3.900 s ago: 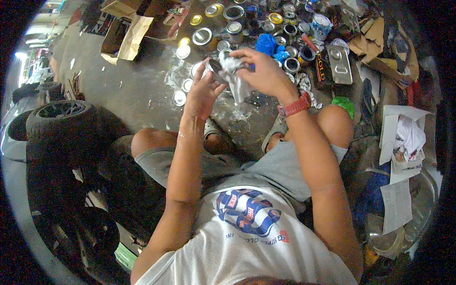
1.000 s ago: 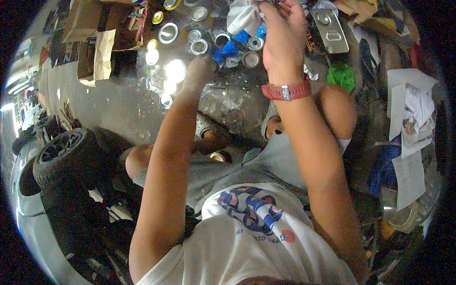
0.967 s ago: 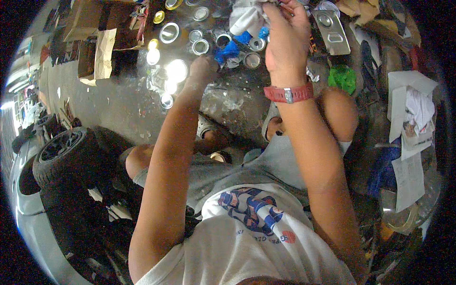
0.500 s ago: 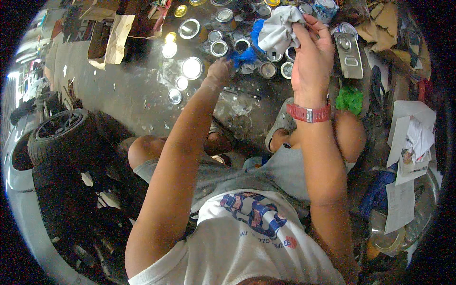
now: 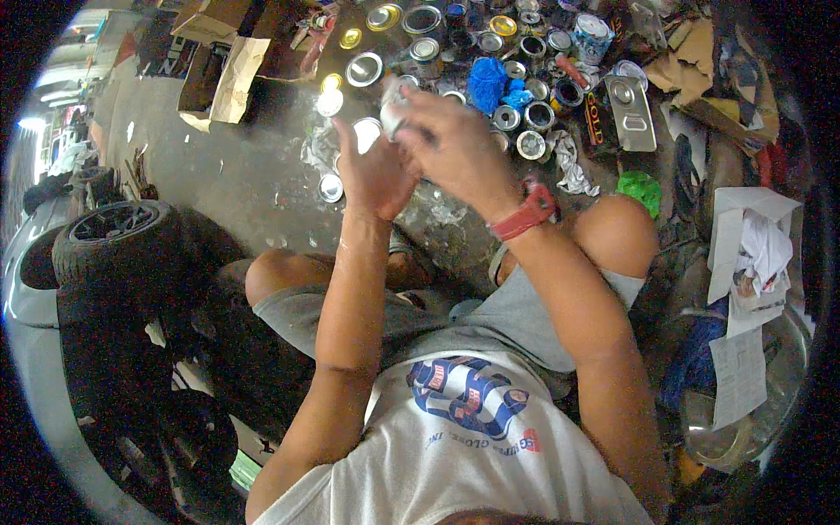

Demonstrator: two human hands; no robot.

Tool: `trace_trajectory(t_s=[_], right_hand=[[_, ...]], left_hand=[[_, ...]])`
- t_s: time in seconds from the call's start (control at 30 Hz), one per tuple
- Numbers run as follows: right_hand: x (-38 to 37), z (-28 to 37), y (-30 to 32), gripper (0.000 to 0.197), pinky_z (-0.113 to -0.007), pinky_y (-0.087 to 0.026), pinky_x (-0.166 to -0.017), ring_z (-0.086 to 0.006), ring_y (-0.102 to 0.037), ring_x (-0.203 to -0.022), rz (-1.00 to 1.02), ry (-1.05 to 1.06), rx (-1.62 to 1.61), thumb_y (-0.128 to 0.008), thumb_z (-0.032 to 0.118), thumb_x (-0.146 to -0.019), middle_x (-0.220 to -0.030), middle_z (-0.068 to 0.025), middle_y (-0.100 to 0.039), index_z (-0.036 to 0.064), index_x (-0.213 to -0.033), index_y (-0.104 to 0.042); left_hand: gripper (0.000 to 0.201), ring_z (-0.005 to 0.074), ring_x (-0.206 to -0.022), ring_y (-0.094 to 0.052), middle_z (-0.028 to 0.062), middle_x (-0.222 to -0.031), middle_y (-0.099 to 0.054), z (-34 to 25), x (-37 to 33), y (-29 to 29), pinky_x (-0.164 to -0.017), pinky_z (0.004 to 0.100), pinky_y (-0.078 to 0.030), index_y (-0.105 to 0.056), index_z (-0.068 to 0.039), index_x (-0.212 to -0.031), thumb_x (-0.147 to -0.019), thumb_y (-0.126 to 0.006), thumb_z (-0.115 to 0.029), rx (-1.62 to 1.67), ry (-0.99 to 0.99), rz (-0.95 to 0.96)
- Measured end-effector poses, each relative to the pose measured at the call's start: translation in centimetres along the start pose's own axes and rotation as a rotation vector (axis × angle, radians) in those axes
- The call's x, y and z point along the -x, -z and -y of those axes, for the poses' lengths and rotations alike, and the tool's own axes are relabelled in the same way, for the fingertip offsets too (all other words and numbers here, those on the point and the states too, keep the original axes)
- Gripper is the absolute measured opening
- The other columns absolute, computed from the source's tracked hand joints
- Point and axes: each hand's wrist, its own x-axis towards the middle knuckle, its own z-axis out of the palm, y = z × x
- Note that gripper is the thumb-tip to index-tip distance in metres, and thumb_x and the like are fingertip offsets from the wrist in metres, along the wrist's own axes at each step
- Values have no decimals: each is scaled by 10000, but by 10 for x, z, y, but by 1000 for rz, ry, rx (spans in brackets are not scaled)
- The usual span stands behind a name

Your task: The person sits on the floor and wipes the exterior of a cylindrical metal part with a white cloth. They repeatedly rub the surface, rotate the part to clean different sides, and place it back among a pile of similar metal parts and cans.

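Note:
My right hand (image 5: 451, 144), with a red watch on its wrist, reaches across to the left and is smeared by motion. Its fingers are bent around a whitish, blurred bundle that looks like a white cloth (image 5: 395, 107). Just below and left of it, my left hand (image 5: 374, 175) is raised, palm showing and thumb apart; its other fingers are partly hidden by the right hand. The two hands overlap or touch. Beyond them on the floor lie a large blue crumpled bundle (image 5: 486, 85) and a smaller blue piece (image 5: 518, 93) among paint cans.
Several open and lidded cans (image 5: 424, 49) cover the floor ahead. A rectangular metal tin (image 5: 630, 114), crumpled white paper or cloth (image 5: 573, 166) and a green plastic piece (image 5: 640, 191) lie right. A tyre (image 5: 114, 241) stands left, cardboard boxes (image 5: 229, 83) far left.
My left hand has let go of the blue piece, which now lies among the cans, and has turned palm up. My right hand has swung left toward it with the white bundle.

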Motion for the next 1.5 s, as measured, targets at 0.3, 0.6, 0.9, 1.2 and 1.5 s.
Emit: trace_trajectory(t_s=[0.3, 0.6, 0.9, 1.2, 1.5], right_hand=[[-3, -18, 7, 302, -394, -585, -821, -316, -758, -928, -25, -423, -91, -649, 217, -1006, -1061, -187, -778, 30, -1224, -742], [8, -15, 10, 769, -390, -567, -839, -201, -700, -985, 464, -476, -597, -517, 710, -1009, -1109, -119, -762, -8, -1225, -689], [21, -15, 13, 703, -458, -582, -858, -360, -740, -983, 422, -218, -161, -573, 654, -997, -1084, -208, -757, -15, -1171, -701], [5, -16, 20, 1197, -443, -415, -1205, -344, -523, -1423, 109, -552, -1415, -289, 913, -891, -1511, -284, -516, -102, -1520, -384], [9, -28, 12, 896, -437, -334, -1244, -330, -441, -1494, 135, -369, -869, -413, 727, -1011, -1600, -215, -462, 1, -1530, -479]], left_hand=[[1065, 386, -1489, -400, 211, -1641, -377, 15, 44, -15, -1212, 509, -326, -320, -3, -1620, -963, -359, -841, -310, -108, 39], [365, 153, -1039, -675, 88, -1206, -731, -1, 39, -3, -933, 306, -536, -645, 43, -1346, -1018, -671, -114, -1160, -562, -344], [330, 199, -979, -698, 151, -1097, -750, -1, 29, 17, -884, 347, -551, -670, 37, -1290, -1008, -682, -134, -1498, -559, -130], [401, 154, -1101, -668, 63, -1282, -669, 46, 25, -7, -935, 333, -560, -525, -16, -1450, -1082, -583, -163, -529, -186, -138], [383, 171, -1103, -680, 83, -1274, -688, 51, 34, -11, -923, 342, -563, -549, -13, -1415, -1066, -614, -157, -573, -251, -309]])
